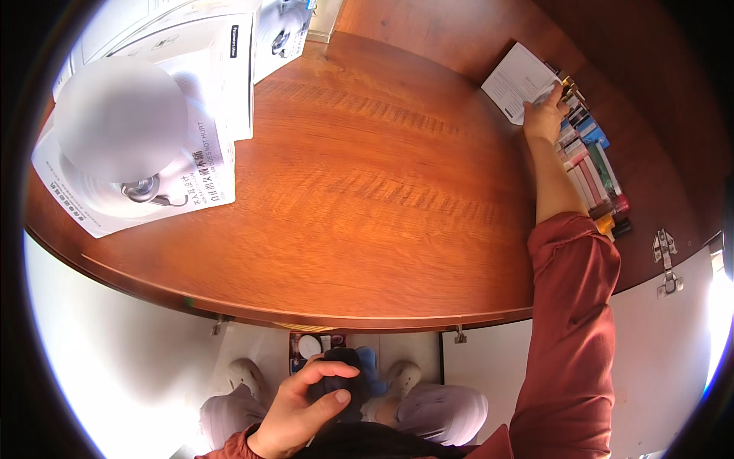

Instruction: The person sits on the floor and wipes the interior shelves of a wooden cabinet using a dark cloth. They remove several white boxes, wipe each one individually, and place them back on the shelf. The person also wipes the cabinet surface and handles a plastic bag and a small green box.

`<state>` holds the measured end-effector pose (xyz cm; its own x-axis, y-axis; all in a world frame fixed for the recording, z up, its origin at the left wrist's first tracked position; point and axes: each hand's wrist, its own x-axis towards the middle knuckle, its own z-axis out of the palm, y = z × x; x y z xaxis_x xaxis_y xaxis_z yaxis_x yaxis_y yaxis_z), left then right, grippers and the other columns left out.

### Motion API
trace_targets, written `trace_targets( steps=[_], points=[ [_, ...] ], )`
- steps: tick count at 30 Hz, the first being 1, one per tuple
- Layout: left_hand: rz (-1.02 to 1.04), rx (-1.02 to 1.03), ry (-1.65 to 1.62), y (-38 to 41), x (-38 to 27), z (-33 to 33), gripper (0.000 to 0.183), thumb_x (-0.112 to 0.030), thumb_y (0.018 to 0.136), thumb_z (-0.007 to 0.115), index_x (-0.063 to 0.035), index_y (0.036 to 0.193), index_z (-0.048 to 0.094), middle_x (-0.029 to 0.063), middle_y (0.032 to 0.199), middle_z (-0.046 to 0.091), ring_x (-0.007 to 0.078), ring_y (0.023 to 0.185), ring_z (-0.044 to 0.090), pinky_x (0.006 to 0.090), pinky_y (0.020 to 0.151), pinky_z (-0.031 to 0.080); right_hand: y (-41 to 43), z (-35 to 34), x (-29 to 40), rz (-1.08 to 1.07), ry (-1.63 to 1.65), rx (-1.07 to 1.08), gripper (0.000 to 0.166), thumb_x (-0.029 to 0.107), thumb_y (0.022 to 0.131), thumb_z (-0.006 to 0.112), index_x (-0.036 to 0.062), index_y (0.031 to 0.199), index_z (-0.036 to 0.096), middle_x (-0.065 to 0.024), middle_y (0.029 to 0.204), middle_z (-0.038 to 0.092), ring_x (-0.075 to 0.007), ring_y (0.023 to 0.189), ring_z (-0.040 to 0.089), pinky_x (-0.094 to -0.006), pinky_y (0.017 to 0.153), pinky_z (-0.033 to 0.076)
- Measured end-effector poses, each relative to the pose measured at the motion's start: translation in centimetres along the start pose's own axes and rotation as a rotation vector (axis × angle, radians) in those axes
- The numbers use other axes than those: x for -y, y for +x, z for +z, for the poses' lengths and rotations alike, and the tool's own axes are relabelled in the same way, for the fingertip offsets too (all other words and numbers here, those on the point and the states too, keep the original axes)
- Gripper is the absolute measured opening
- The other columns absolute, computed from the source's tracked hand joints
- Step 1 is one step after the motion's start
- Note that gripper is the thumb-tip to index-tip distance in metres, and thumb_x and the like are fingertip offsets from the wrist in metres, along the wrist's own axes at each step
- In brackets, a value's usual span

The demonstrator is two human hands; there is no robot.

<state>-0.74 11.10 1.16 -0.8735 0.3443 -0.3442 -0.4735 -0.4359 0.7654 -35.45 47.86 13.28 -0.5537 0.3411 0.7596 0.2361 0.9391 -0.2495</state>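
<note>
My right hand reaches to the back right of a wooden cabinet shelf. Its thumb and fingers are on the near right edge of a white box with small print, which sits at an angle by the back wall. Beside that hand runs a row of small cosmetic packages and tubes. Low in the view, in front of my body, is my left hand, thumb and index finger apart. A dark object shows behind these fingers; whether the hidden fingers grip it I cannot tell.
Large white earphone boxes stand at the left, partly covered by a blurred pale round shape. White doors hang on metal hinges. On the floor between my feet are a box of small items and a blue item.
</note>
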Motion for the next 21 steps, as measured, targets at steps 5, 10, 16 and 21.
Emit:
trace_targets(
  steps=[5,10,16,21],
  points=[
    [-0.044,-0.002,-0.115,-0.1,0.0,-0.4,0.025,0.000,0.082,0.059,-0.0002,0.107,0.056,0.0063,0.109,0.054,0.0139,0.099,0.052,0.0265,0.089,0.042,2.6,3.3,-3.8,-0.034,0.111,0.011,0.079,0.004,0.076,0.054,0.0174,0.140,0.011,-0.0260,0.120,0.047,-0.0431,0.104,0.053,-0.0431,0.093,0.042],
    [-0.003,0.038,-0.076,0.4,0.6,-1.3,0.025,-0.001,0.082,0.059,-0.0004,0.106,0.056,0.0085,0.110,0.054,0.0167,0.099,0.054,0.0290,0.089,0.044,6.1,7.5,-8.1,-0.056,0.347,0.202,0.087,0.007,0.073,0.055,0.0088,0.142,0.003,-0.0269,0.118,0.053,-0.0392,0.110,0.052,-0.0355,0.098,0.038],
    [-0.027,-0.014,-0.140,0.3,0.3,-1.0,0.024,-0.002,0.082,0.060,-0.0008,0.106,0.056,0.0082,0.111,0.054,0.0170,0.101,0.053,0.0296,0.090,0.043,3.9,7.7,-3.9,0.000,0.398,0.174,0.084,0.010,0.072,0.063,0.0101,0.140,0.013,-0.0256,0.136,0.033,-0.0397,0.123,0.037,-0.0387,0.101,0.035],
    [-0.007,-0.016,-0.119,0.7,0.3,-0.9,0.025,-0.002,0.081,0.061,-0.0007,0.106,0.057,0.0079,0.110,0.054,0.0164,0.100,0.053,0.0293,0.090,0.043,1.7,2.9,1.0,-0.412,-0.018,-0.130,0.076,0.006,0.074,0.063,0.0176,0.139,0.025,-0.0136,0.145,0.021,-0.0384,0.130,0.026,-0.0424,0.102,0.036]
  ],
)
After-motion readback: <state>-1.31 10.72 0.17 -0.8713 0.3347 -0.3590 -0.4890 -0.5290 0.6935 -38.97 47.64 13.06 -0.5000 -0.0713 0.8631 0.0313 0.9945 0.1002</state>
